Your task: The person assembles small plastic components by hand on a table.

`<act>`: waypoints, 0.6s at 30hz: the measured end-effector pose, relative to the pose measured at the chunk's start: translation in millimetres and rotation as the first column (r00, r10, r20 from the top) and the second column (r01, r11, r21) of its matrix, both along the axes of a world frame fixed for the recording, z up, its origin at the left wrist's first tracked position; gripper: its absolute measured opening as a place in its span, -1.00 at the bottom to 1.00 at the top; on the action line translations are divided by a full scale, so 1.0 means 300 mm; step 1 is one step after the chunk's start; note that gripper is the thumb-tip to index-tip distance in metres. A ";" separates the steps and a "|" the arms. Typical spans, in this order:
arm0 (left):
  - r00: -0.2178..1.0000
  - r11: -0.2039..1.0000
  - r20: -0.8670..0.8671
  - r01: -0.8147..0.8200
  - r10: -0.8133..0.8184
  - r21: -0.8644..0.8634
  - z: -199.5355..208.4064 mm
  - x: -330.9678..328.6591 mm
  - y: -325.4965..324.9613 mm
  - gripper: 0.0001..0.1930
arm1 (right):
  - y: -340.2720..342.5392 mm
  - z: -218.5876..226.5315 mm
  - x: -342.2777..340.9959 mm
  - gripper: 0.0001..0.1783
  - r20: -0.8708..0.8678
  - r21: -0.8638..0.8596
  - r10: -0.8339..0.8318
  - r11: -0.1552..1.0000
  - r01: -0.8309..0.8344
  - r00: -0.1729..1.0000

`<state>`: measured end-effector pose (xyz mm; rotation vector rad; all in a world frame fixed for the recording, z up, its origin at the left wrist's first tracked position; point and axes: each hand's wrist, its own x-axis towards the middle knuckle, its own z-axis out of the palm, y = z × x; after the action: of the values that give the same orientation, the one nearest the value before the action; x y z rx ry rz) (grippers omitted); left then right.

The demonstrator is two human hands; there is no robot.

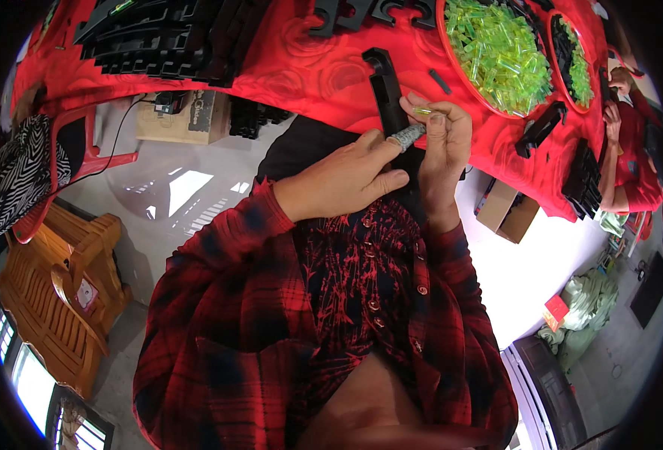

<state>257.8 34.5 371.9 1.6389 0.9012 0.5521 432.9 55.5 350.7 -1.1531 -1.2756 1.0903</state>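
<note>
My right hand [448,142] is closed in a pinch, with a small clear yellow-green plastic piece [422,111] at its fingertips. Beside it, my left hand [346,176] is bent over a long black plastic part [386,90] and appears to grip it. A patterned wrap [407,137] covers one left finger, which reaches across the part to my right fingers. The part's hooked end points away from me onto the red cloth; its near end is mostly hidden by my hands. A small dark strip [440,81] lies on the cloth nearby.
On the red-covered table [301,52] stands a round tub [451,56] heaped with yellow-green pieces. Another tub [571,64] holds black and green bits. Black parts are stacked at far left [166,45] and right [585,180]. A co-worker [635,150] sits at the right.
</note>
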 end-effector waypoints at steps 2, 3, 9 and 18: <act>0.997 0.998 -0.042 0.067 -0.066 0.017 -0.012 -0.007 0.032 -0.43 | 0.004 -0.003 0.012 -0.80 -0.115 -0.111 -0.063 0.993 0.050 0.991; 0.988 0.991 -0.084 0.134 -0.131 0.029 -0.011 -0.009 0.048 -0.48 | 0.007 -0.007 0.022 -0.80 -0.113 -0.110 -0.067 0.992 0.055 0.991; 0.982 0.905 -0.148 -0.047 0.120 0.422 -0.090 0.053 0.077 -0.53 | 0.040 -0.022 0.064 -0.77 -0.113 -0.195 -0.070 0.980 0.047 0.991; 0.884 0.715 -0.312 -0.035 0.348 0.698 -0.057 0.061 0.164 -0.68 | 0.048 0.004 0.089 -0.80 -0.201 -0.226 -0.172 0.966 0.126 0.964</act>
<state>276.2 83.7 354.9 2.4175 1.3098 0.7454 459.6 69.9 351.9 -1.2273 -0.9022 1.2237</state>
